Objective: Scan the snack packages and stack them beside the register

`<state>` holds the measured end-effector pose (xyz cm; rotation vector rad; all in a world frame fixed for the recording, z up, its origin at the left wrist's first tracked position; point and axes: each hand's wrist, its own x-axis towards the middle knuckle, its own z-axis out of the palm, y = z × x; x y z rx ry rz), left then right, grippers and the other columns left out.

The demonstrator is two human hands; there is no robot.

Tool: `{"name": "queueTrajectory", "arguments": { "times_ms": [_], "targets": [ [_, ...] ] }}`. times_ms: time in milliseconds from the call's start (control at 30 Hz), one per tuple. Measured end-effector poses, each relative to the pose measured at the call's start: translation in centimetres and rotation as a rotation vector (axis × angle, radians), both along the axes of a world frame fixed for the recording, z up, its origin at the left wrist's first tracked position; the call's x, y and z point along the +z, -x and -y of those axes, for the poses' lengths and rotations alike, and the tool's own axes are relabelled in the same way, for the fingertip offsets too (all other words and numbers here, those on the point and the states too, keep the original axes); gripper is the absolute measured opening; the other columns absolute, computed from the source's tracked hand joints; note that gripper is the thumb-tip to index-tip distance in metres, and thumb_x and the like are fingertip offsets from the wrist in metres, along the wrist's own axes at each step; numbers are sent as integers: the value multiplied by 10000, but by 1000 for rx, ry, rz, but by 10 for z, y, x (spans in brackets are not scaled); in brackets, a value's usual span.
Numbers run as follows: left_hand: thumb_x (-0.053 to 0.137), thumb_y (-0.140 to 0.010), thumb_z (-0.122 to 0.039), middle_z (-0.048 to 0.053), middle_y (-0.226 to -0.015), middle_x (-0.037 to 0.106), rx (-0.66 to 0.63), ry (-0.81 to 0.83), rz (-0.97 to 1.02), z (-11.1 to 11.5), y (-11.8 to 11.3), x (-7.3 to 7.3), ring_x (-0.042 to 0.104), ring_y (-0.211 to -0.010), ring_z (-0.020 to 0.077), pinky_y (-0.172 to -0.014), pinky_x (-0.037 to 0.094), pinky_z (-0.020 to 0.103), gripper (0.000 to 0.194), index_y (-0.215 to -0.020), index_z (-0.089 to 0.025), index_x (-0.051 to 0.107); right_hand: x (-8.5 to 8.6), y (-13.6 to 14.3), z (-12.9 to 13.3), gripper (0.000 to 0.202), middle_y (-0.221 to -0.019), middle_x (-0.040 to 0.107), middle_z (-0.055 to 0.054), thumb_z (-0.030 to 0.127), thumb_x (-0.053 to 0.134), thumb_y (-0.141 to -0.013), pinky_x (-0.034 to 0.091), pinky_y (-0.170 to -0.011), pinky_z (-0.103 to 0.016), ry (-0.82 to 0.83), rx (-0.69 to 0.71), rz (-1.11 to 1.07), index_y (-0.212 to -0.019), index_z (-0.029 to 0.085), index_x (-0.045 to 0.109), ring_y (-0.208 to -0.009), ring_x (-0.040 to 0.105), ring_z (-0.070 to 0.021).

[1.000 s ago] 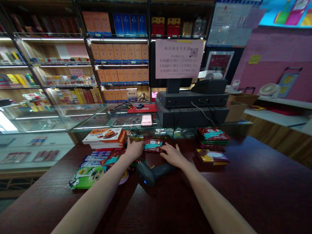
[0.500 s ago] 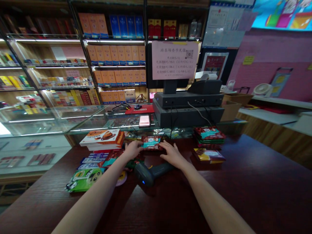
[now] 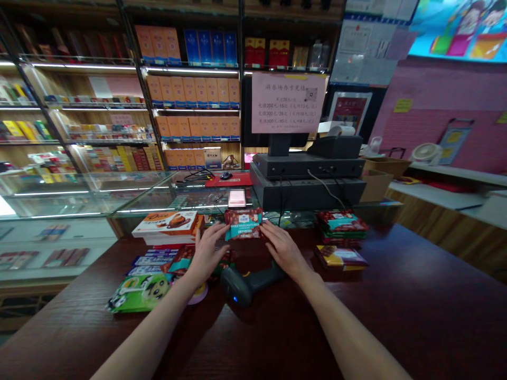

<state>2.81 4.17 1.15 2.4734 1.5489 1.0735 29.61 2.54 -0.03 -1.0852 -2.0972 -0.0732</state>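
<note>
A brown and teal hazelnut chocolate pack (image 3: 244, 224) is held between my two hands, its printed front tilted up toward me. My left hand (image 3: 207, 249) grips its left end with the fingertips, thumb spread lower. My right hand (image 3: 284, 250) has its fingers on the pack's right end. Just below lies a dark barcode scanner (image 3: 241, 287) with a blue light, its handle reaching close to my right hand. Under and beside my left wrist are more chocolate packs (image 3: 182, 259), partly hidden, and a green panda packet (image 3: 138, 293).
Orange and white boxes (image 3: 166, 226) lie at the left. Stacked chocolate packs (image 3: 341, 227) and a yellow-brown packet (image 3: 341, 257) sit at the right. Behind are a glass display case (image 3: 134, 192) and a cash register (image 3: 309, 187) with a screen.
The chocolate pack has been raised slightly and tipped so more of its front faces me. Both hands moved with it, the left hand turning more upright. The scanner stays on the table.
</note>
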Motion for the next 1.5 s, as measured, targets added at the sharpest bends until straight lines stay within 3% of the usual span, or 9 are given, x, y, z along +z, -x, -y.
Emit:
{"name": "queueTrajectory", "arguments": {
  "times_ms": [200,333,633,867,1033,1167,1400,1500],
  "targets": [
    [563,-894,-198,73,-1351,622,-29,-152,38,12,3,-6,437,-1405,275,-1206,110,631,472,-1355,-299,555,1,4,6,430,-1375,624,-111,126,418,-1002,444,-1145,-430,-175,39,-91,-1398,204,567,-1370,500,-211],
    [517,-923,-178,53,-1309,652,-27,-242,31,17,5,-5,432,-1409,248,-1228,114,584,434,-1337,-299,573,4,6,11,411,-1370,627,-109,130,423,-1008,458,-1144,-428,-206,71,-127,-1374,208,591,-1356,516,-215],
    [526,-904,-151,10,-1150,735,-33,-319,70,28,7,4,580,-1255,230,-1241,137,555,349,-1186,-301,666,12,9,18,297,-1211,712,-102,176,487,-994,534,-1048,-418,-226,123,-193,-1198,226,697,-1202,640,-213],
    [630,-894,-314,-4,-951,745,99,-269,176,29,2,8,651,-1065,219,-1179,272,512,70,-919,-268,677,17,15,22,237,-949,752,-79,341,525,-994,550,-862,-378,-89,23,-225,-986,227,733,-905,699,-219],
    [636,-890,-383,5,-884,693,119,-274,250,26,2,8,628,-933,204,-1052,399,443,167,-809,-239,614,19,22,23,282,-774,666,-34,419,539,-980,502,-727,-299,-40,-16,-324,-831,222,674,-736,631,-185],
    [606,-903,-401,27,-947,666,111,-238,316,28,-1,10,598,-956,212,-933,455,383,168,-860,-239,615,22,28,22,288,-820,594,-28,434,550,-962,472,-675,-265,-38,-40,-462,-773,223,606,-730,575,-166],
    [578,-921,-394,-15,-846,674,125,-130,273,28,-8,9,618,-885,184,-1060,381,410,153,-899,-243,585,17,34,22,306,-740,583,22,478,507,-964,438,-675,-227,127,-86,-543,-846,215,610,-682,551,-137],
    [599,-910,-402,-13,-846,682,130,-115,282,25,-10,7,632,-902,193,-1057,377,423,197,-1020,-240,579,16,36,23,331,-697,568,35,508,516,-950,420,-642,-220,164,-110,-576,-809,217,589,-640,535,-130]
  ]
}}
